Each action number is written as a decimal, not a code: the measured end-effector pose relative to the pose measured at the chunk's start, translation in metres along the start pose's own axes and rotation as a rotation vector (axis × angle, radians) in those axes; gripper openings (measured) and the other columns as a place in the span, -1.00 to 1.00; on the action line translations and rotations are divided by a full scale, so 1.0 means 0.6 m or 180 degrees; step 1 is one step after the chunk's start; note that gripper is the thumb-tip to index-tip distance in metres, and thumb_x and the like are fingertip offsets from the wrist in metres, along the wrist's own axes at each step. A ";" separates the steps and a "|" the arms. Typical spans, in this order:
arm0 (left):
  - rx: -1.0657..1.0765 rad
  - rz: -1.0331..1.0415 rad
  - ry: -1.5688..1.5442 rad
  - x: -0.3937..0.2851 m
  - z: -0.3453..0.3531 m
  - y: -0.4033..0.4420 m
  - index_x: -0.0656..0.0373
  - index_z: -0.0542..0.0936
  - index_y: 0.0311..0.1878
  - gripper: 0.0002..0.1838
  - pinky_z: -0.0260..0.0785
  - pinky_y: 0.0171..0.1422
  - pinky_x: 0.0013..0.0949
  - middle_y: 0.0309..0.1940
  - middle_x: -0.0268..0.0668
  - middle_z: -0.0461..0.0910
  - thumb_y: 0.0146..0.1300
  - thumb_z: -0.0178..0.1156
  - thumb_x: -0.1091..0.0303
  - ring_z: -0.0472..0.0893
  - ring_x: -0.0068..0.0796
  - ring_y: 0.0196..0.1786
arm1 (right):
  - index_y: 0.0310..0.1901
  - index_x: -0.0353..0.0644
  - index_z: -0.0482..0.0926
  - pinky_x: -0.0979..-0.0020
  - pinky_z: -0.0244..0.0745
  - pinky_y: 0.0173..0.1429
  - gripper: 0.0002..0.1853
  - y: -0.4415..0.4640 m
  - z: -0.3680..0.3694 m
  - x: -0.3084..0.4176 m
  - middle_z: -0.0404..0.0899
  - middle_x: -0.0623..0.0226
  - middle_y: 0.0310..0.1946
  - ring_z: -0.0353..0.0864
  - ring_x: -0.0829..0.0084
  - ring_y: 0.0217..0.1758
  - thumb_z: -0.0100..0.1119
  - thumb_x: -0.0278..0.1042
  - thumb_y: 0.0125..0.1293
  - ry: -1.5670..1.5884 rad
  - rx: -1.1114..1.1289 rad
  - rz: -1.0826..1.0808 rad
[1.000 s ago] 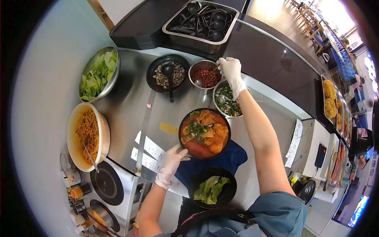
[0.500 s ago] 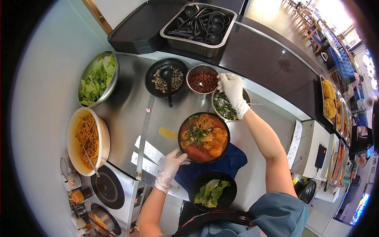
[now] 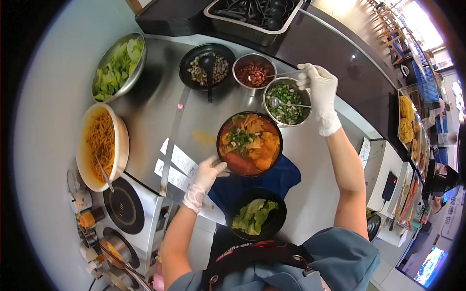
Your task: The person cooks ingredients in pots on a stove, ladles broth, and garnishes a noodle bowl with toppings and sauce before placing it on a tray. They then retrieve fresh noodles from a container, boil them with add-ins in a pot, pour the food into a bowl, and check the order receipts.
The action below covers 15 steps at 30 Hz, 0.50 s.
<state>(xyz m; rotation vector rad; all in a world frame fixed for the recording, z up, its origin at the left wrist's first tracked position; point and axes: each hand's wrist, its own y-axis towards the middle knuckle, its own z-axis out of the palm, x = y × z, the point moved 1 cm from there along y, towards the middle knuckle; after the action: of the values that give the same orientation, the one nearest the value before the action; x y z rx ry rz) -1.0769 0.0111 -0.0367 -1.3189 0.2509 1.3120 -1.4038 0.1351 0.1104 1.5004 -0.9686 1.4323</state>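
Observation:
My right hand (image 3: 321,94), in a white glove, pinches the end of a metal spoon's handle (image 3: 287,73). The spoon's head rests among the peanuts (image 3: 252,73) in a steel pot. Below that hand, another steel bowl holds chopped green onions (image 3: 287,104) and a second spoon (image 3: 276,102). My gloved left hand (image 3: 206,177) grips the lower left rim of a black bowl of red soup (image 3: 250,145), its fingers partly hidden by the bowl. Fried pieces, tofu skin and chopped greens top the soup. Nearer me, a black bowl (image 3: 277,228) contains lettuce leaves (image 3: 255,216).
A black dish (image 3: 184,72) of small clams with a ladle sits at the back. Lettuce fills a steel bowl (image 3: 139,68) at left, above a white noodle bowl (image 3: 124,145). An induction cooker (image 3: 124,203) stands lower left. Receipts (image 3: 178,160) and a blue cloth (image 3: 286,174) lie on the counter.
My right hand has moved right, away from the pots' rims, and now draws the peanut spoon's handle out to the right. My left hand stays at the soup bowl. The view has shifted slightly.

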 end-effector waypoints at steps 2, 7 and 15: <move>-0.0028 0.0009 -0.0038 0.000 0.002 -0.002 0.37 0.43 0.16 -0.63 0.57 -0.08 -0.36 -0.07 -0.20 0.58 0.33 0.14 0.44 0.63 -0.38 -0.14 | -0.27 -0.38 0.63 0.59 0.43 -0.48 -0.76 -0.039 -0.008 0.035 0.56 0.36 -0.59 0.52 0.61 -0.59 0.06 -0.38 0.39 -0.0084 0.0073 0.0088; -0.0027 0.0054 -0.0024 -0.001 0.002 -0.002 0.36 0.43 0.16 -0.64 0.58 -0.08 -0.39 -0.08 -0.21 0.58 0.34 0.14 0.44 0.63 -0.42 -0.13 | -0.21 -0.41 0.64 0.59 0.45 -0.45 -0.77 -0.146 -0.034 0.048 0.60 0.33 -0.54 0.51 0.62 -0.57 0.05 -0.41 0.40 -0.0135 0.0485 0.0394; -0.0072 0.0049 -0.0065 0.002 0.003 -0.002 0.35 0.43 0.17 -0.64 0.58 -0.08 -0.40 -0.07 -0.22 0.58 0.34 0.13 0.44 0.62 -0.43 -0.12 | -0.17 -0.18 0.65 0.46 0.44 -0.47 -0.78 -0.267 -0.031 0.013 0.49 0.32 -0.58 0.53 0.37 -0.56 0.28 -0.56 0.09 -0.2305 0.2121 -0.2951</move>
<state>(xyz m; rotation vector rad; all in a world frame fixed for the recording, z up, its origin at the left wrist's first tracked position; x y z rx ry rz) -1.0763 0.0134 -0.0366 -1.3244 0.2329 1.3440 -1.2609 0.2106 0.1098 2.5793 -0.0200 0.5050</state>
